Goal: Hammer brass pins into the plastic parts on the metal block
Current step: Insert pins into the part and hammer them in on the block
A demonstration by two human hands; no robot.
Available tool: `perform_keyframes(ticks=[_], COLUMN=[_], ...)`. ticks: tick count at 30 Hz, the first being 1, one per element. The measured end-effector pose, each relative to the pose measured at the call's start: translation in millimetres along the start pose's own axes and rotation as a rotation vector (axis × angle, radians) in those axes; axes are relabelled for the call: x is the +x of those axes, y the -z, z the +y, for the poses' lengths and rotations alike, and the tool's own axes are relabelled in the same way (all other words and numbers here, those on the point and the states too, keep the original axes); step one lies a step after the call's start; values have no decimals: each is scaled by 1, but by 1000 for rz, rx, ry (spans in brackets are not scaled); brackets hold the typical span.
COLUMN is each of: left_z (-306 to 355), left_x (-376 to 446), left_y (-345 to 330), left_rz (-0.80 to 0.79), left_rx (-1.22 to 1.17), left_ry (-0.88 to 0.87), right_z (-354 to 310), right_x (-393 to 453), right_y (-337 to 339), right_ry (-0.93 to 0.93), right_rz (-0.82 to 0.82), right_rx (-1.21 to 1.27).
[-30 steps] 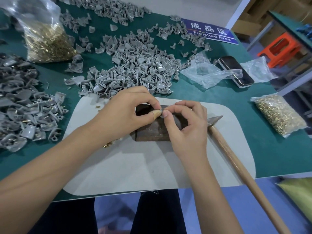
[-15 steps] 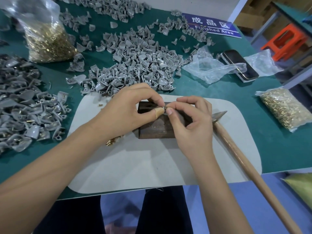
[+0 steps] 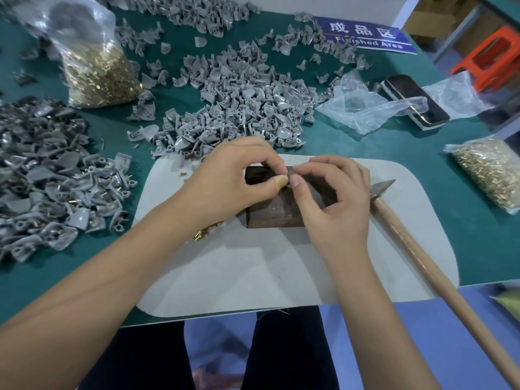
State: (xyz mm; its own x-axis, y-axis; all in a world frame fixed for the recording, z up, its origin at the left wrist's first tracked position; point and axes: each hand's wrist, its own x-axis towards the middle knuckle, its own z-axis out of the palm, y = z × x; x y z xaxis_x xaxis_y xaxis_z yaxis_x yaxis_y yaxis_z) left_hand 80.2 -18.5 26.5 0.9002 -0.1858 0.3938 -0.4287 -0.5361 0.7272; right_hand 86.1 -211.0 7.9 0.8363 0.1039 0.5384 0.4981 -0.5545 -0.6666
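Note:
A dark metal block (image 3: pixel 277 212) rests on a pale grey mat (image 3: pixel 253 271). My left hand (image 3: pixel 225 181), thumb wrapped in tan tape, pinches a small grey plastic part (image 3: pixel 289 173) on top of the block. My right hand (image 3: pixel 334 198) meets it fingertip to fingertip and pinches something tiny at the same spot; a pin there is too small to make out. A few loose brass pins (image 3: pixel 202 235) lie on the mat under my left wrist. The hammer (image 3: pixel 399 220) with a wooden handle lies on the mat to the right, untouched.
A heap of grey plastic parts (image 3: pixel 242 105) lies behind the mat; a darker heap with pins (image 3: pixel 42 175) lies left. Bags of brass pins stand at back left (image 3: pixel 95 68) and right (image 3: pixel 489 170). A phone (image 3: pixel 416 102), clear plastic wrap (image 3: pixel 365 105) and a blue sign (image 3: pixel 363 35) lie beyond.
Both hands stay pinched together over the block with only slight finger shifts; the camera view has drifted a little. The hammer has not moved.

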Motion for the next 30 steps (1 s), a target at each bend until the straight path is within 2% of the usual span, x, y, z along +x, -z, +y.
perform_keyframes(ticks=[12, 19, 24, 27, 30], left_z=[3, 4, 2, 1, 1], left_x=[0, 0, -2, -1, -1], left_y=[2, 3, 2, 2, -1], left_rz=[30, 19, 18, 13, 15], left_rx=[157, 111, 110, 128, 33], left_ry=[-22, -22, -35, -48, -2], right_z=[-5, -8, -8, -10, -12], right_x=[0, 8, 17, 18, 18], right_y=[1, 8, 14, 14, 14], right_ry=[-77, 39, 0, -8, 1], right_rz=[-14, -102, -213, -231, -233], right_rx=[18, -121, -77, -93, -118])
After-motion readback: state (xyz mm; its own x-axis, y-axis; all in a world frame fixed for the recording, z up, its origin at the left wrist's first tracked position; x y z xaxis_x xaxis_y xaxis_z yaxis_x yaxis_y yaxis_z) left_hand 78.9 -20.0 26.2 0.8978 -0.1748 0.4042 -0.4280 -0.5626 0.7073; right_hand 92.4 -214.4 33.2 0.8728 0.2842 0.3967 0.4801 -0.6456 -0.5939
